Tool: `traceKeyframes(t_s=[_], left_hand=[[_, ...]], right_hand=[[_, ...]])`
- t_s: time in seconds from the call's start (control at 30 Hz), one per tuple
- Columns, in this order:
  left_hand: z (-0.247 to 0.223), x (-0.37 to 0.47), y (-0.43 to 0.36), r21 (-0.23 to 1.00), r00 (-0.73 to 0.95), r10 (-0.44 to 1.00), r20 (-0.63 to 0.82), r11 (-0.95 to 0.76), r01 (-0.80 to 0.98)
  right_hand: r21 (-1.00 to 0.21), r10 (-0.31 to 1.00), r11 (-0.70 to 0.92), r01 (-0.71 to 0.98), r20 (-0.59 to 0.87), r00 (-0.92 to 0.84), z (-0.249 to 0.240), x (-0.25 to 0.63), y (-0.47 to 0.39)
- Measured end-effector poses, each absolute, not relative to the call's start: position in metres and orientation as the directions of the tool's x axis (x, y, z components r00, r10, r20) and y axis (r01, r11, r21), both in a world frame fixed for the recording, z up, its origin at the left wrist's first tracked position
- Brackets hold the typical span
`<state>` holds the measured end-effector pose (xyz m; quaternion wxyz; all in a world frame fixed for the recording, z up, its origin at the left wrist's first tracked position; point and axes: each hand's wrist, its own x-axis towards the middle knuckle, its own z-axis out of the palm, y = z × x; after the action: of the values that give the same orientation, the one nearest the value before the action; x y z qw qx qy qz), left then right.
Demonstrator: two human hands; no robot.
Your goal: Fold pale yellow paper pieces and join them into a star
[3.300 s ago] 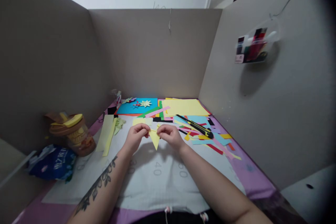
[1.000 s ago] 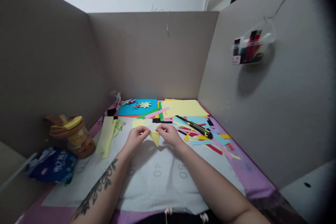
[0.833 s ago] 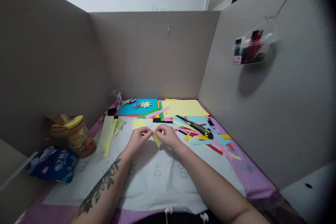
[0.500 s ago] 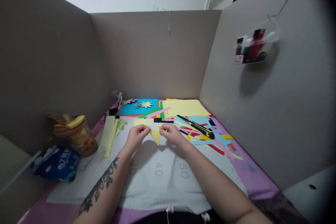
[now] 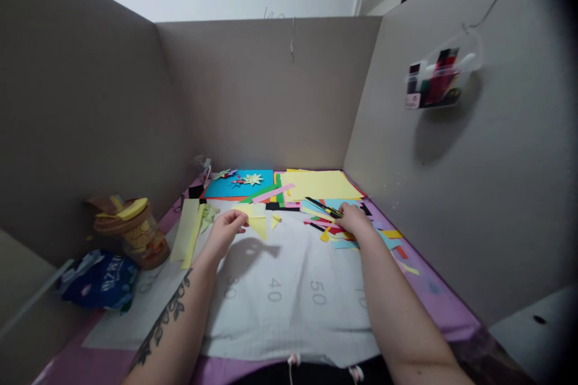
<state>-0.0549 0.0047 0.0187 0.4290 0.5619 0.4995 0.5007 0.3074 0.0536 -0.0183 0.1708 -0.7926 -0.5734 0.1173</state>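
Note:
My left hand (image 5: 230, 227) pinches a folded piece of pale yellow paper (image 5: 258, 228), which points down to the right above the white mat. A small yellow paper scrap (image 5: 275, 220) lies just right of it. My right hand (image 5: 354, 219) is over the pile of coloured strips at the right, its fingers closed round the black and yellow utility knife (image 5: 326, 207). The palm covers most of the knife's handle. Beyond my left hand lies a pale yellow paper rectangle (image 5: 255, 209).
Yellow sheets (image 5: 323, 185) and a blue sheet (image 5: 217, 187) with paper stars (image 5: 253, 179) lie at the back. Yellow strips (image 5: 184, 231), a brown tub (image 5: 135, 231) and a blue packet (image 5: 99, 280) are at left. Grey panels (image 5: 271, 96) enclose the table.
My right hand has let go of the yellow paper and moved right onto the utility knife. My left hand has shifted slightly left, still with the paper. A small yellow scrap now shows on the mat.

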Motion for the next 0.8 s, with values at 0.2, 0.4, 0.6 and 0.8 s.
traceKeyframes(t_s=[0.2, 0.4, 0.6, 0.8], left_hand=[[0.012, -0.058, 0.007, 0.980, 0.116, 0.973, 0.197, -0.195, -0.029], [0.037, -0.050, 0.007, 0.904, 0.541, 0.835, 0.101, -0.304, 0.301], [0.048, -0.017, 0.033, 0.541, 0.702, 0.712, 0.010, -0.595, 0.595], [0.024, -0.012, 0.004, 0.250, 0.554, 0.832, -0.041, -0.528, 0.811]], right_hand=[[-0.382, 0.958, -0.280, 0.881, -0.055, 0.281, -0.011, 0.317, 0.051], [-0.708, 0.995, -0.080, 0.701, -0.010, 0.104, 0.009, 0.314, 0.028], [-0.916, 0.993, 0.058, 0.397, 0.012, -0.118, 0.018, 0.291, 0.016], [-0.916, 0.974, 0.210, 0.342, 0.163, -0.159, 0.014, 0.292, 0.022]])
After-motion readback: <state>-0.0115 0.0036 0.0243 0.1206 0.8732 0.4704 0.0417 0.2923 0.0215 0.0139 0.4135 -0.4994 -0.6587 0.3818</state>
